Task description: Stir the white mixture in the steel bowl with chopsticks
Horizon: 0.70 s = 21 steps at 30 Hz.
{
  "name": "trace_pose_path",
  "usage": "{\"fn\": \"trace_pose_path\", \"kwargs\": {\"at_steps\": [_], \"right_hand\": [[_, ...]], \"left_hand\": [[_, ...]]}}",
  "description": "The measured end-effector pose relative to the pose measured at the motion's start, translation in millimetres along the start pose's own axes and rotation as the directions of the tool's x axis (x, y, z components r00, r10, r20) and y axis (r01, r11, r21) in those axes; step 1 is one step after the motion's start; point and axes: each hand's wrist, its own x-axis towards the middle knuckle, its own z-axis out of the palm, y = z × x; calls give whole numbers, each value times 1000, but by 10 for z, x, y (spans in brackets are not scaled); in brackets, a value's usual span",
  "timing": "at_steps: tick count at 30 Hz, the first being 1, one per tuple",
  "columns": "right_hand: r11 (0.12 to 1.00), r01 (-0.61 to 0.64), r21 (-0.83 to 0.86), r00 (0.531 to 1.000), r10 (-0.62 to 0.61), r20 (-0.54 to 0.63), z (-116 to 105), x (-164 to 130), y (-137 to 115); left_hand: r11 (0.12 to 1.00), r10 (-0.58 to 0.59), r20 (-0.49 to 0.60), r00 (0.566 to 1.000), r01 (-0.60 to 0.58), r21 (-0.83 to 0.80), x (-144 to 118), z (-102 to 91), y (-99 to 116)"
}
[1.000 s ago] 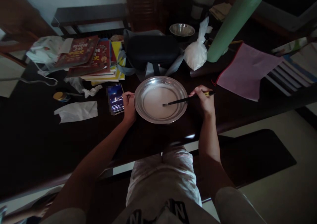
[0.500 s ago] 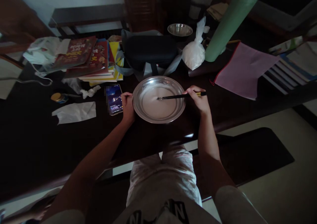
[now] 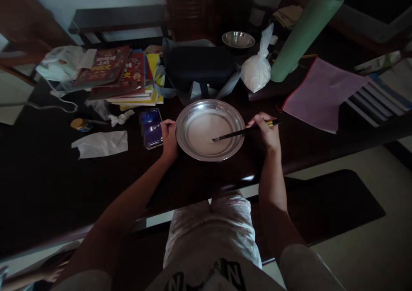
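A wide metal bowl (image 3: pixel 182 143) stands on the dark table, with a pale, milky liquid (image 3: pixel 206 130) in it. My left hand (image 3: pixel 169 140) grips the bowl's left rim, thumb over the edge. In my right hand (image 3: pixel 266 130) are black chopsticks (image 3: pixel 236 133) with gold-patterned ends, held closed around them to the right of the bowl. Their tips dip into the liquid near the bowl's middle. Beside my left hand lies a phone (image 3: pixel 152 128) with its screen lit. Beyond the bowl a knotted plastic bag of white powder (image 3: pixel 256 73) sits on the table.
A black case (image 3: pixel 201 65) and a stack of books (image 3: pixel 112 74) stand behind. To the right are a tall green flask (image 3: pixel 299 37), a pinkish mesh pouch (image 3: pixel 323 93) and a smaller metal bowl (image 3: pixel 238 40). A small jar (image 3: pixel 81 125) and tissue (image 3: pixel 99 145) lie left.
The chopstick tips have moved through the liquid, toward me and slightly right. My right hand has shifted a little right. The whole view has drifted slightly; my left hand stays on the rim.
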Motion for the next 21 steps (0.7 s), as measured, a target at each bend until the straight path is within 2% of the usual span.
{"fn": "trace_pose_path", "kwargs": {"at_steps": [2, 4, 9, 14, 18, 21], "right_hand": [[1000, 8, -3, 996, -8, 92, 15, 6, 0], [999, 31, -22, 991, -27, 128, 24, 18, 1], [1000, 1, -25, 999, -2, -38, -5, 23, 9], [998, 30, -46, 995, -25, 96, 5, 26, 22], [999, 18, -34, 1000, -19, -25, -2, 25, 27], [1000, 0, -15, 1000, 0, 14, -3, 21, 28]], "left_hand": [[999, 34, -24, 999, -34, 12, -1, 3, -1], [998, 52, -31, 998, -51, 23, -5, 9, 1], [999, 43, -31, 999, -42, 23, -18, 27, 17], [999, 49, -34, 998, -49, 23, -26, 34, 23], [998, 50, -23, 998, -50, 30, -28, 30, 33], [998, 51, -18, 999, -50, 38, -32, 30, 42]]}}
